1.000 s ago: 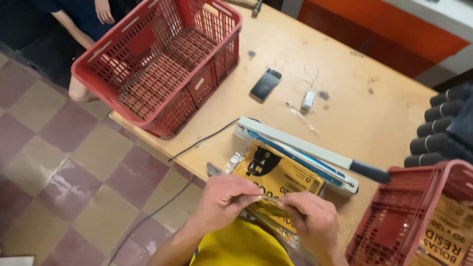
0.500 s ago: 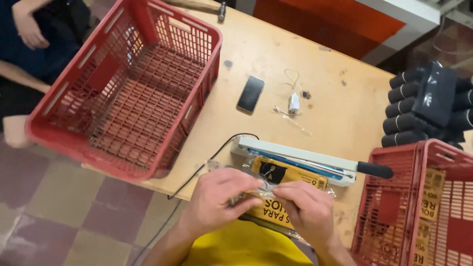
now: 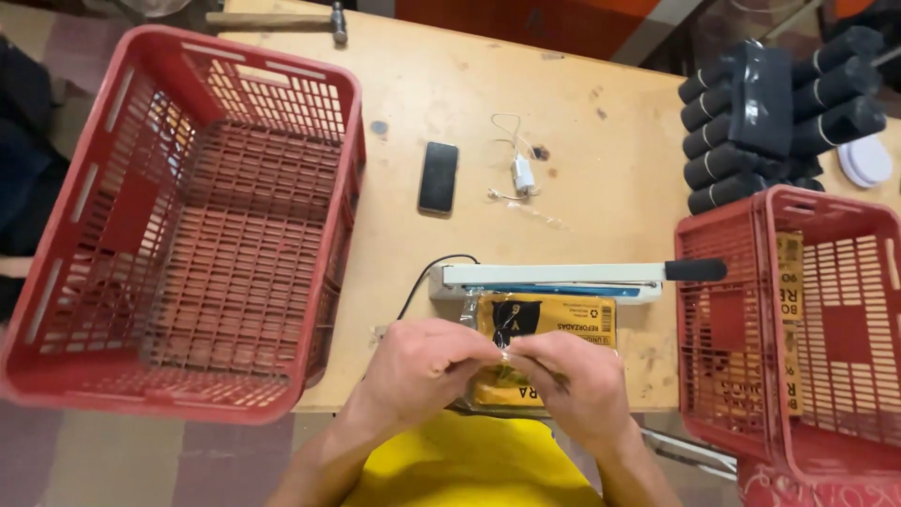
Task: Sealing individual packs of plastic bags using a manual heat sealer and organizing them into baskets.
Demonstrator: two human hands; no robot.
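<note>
At the near edge of the surface (image 3: 582, 160), my left hand (image 3: 427, 366) and right hand (image 3: 568, 380) meet, fingertips pinched together on the clear wrapping of a yellow packet (image 3: 544, 324). Both hands are clenched on it, and they cover the packet's lower half, so I cannot make out how the wrapping ends there. Its far end lies just under the bar of the white sealing machine (image 3: 549, 277), whose black handle (image 3: 694, 270) points toward the basket on my right. A black cord (image 3: 422, 282) leaves the machine's left end and runs off the edge.

To my left stands a big red basket (image 3: 188, 235); I can see its slatted bottom through and through, though its near corner hangs over the floor. The red basket on my right (image 3: 798, 329) is cut off by the picture's edge; through its wall show yellow packets (image 3: 793, 310), how many I cannot tell.

Farther off lie a black phone (image 3: 438, 176), face down or dark, and a small white charger (image 3: 522, 174) with a thin wire. A stack of dark rolls (image 3: 779, 113) sits at the far right corner, partly out of view, with a white round thing (image 3: 865, 160) beside it that is too clipped to name. A hammer (image 3: 282, 19) lies at the top edge.
</note>
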